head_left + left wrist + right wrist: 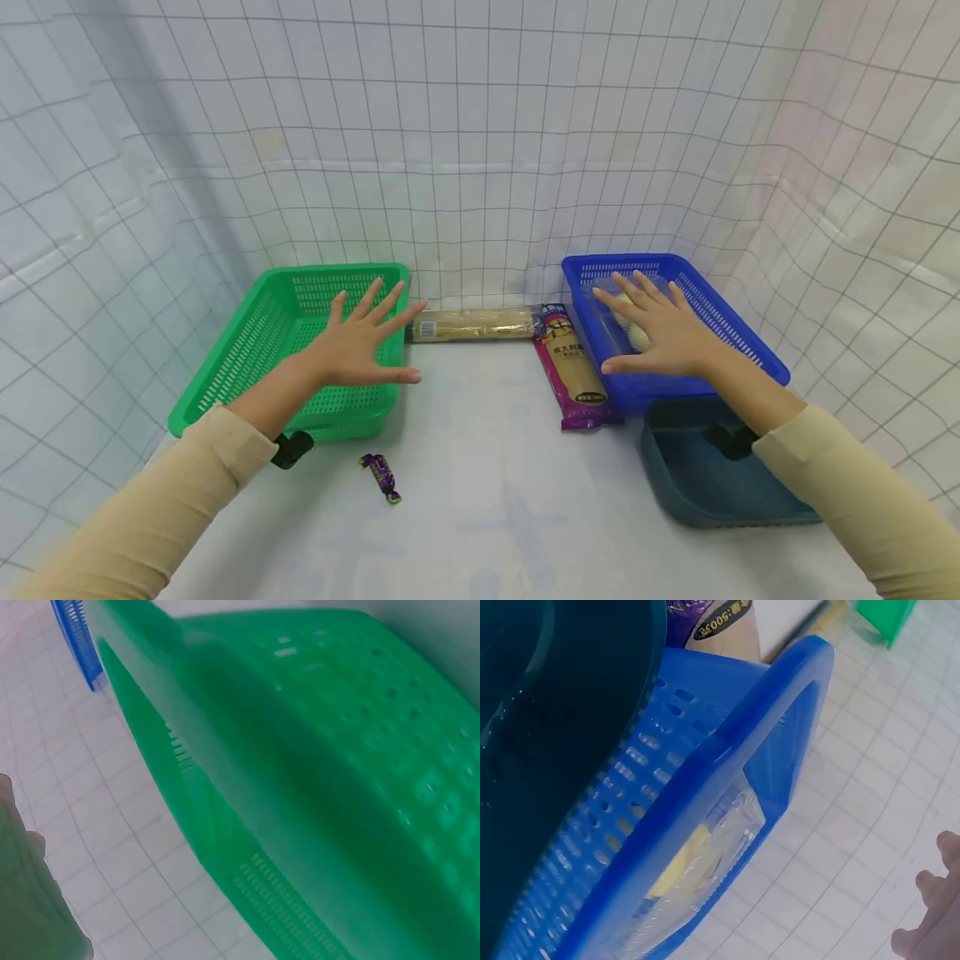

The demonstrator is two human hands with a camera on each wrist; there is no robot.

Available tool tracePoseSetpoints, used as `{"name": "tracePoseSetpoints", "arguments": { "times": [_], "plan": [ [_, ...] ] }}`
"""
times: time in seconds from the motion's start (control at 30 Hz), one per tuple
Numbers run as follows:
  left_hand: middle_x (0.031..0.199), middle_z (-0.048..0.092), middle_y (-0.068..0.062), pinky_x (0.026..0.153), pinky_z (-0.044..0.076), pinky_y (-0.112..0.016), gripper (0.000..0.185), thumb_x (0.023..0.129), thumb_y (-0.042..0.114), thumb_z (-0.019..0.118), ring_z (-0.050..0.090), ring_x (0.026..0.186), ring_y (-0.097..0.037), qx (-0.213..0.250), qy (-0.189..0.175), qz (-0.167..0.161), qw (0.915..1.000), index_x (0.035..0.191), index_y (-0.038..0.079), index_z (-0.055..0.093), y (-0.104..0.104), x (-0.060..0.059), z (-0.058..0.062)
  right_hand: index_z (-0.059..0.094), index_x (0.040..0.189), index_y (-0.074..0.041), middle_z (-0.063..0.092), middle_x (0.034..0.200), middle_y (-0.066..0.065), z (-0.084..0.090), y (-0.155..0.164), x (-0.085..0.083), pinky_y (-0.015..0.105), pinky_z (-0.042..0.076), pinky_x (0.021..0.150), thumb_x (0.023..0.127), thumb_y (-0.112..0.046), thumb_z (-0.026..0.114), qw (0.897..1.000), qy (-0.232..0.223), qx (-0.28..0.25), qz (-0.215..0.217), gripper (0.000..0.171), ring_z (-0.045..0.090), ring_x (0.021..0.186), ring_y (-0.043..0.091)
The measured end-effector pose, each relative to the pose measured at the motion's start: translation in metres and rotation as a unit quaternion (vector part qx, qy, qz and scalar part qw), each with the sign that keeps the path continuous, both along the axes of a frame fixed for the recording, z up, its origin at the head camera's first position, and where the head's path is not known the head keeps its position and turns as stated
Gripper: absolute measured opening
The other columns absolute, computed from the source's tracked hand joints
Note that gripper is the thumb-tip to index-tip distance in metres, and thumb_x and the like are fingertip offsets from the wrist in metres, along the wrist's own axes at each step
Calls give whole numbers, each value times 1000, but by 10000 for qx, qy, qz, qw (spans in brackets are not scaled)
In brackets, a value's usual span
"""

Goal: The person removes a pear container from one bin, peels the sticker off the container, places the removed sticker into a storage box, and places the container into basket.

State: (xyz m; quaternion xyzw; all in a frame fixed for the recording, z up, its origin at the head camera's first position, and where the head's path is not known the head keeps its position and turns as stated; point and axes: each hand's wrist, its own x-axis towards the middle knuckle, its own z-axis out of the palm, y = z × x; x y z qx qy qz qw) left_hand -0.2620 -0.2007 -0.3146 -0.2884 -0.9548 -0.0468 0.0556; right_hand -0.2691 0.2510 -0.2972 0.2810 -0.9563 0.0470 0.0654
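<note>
- Green basket: bright, uniform green
- Blue basket: strong royal blue
- Tub: dark teal
- Candy wrapper: purple with yellowish marks
- Pasta packet: beige middle, purple-magenta ends
- Sleeves: cream
- Backdrop cloth: white, dark grid lines
- Surface: white, pale bluish strokes

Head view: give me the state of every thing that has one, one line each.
Left hand: fingers spread, holding nothing
Right hand: fingers spread, holding nothing
Green basket: upright, open-topped
Blue basket: upright, pale items in clear plastic inside
Dark teal bin: upright, open-topped
Purple-ended pasta pack: lying flat
Long clear pack: lying flat
Purple candy: lying flat, wrapped
</note>
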Motion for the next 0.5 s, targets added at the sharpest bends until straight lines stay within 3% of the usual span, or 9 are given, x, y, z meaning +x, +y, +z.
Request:
{"name": "tracePoseSetpoints", "arguments": {
  "times": [0.27,0.5],
  "plan": [
    [163,-6,-5,107,-14,-66,97,83,72,55,-21,144,-28,471,-119,-288,9984,158,31,10,35,-2,-5,18,157,-26,8,162,12,-5,29,5,65,-6,110,82,-58,68,9949,-92,-980,-216,96,-1,147,37],
    [163,-6,-1,109,-8,-66,94,85,69,56,-18,146,-26,750,-424,-565,9947,157,32,9,77,-6,-24,15,157,-14,13,159,21,-19,56,6,73,9,105,85,-47,69,9852,-118,-1662,-392,95,8,144,44]
  ]
}}
